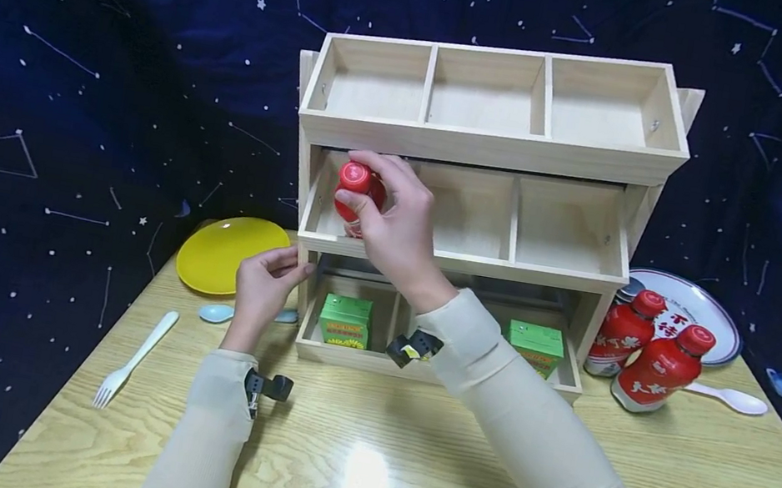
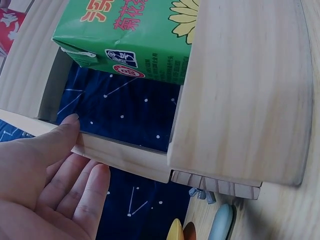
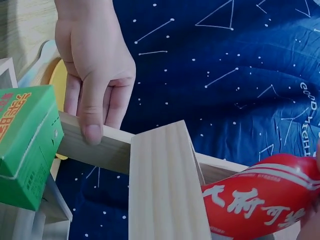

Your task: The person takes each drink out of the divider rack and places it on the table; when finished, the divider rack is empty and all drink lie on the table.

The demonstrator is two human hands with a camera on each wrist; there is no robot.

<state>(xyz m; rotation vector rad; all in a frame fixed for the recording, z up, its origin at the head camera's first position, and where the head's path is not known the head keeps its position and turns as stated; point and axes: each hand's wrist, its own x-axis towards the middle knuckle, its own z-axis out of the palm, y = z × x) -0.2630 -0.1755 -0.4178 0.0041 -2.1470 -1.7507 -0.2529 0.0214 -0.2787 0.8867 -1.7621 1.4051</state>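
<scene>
On the bottom tier of the pale wooden three-tier shelf [image 1: 485, 144] stand two green juice cartons [image 1: 345, 321]. The left hand [image 1: 261, 289], fingers straight, rests on the shelf's left post. Higher, the right hand [image 1: 394, 223] grips a red bottle with a red cap [image 1: 352, 196] in the middle tier's left compartment.

red bottle [image 1: 355, 198] | lower half hidden (behind right hand [image 1: 394, 223])

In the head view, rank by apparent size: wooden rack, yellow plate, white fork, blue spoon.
1. wooden rack
2. yellow plate
3. white fork
4. blue spoon
The fork lies nearer the camera, so its lead over the spoon is partly perspective.
</scene>
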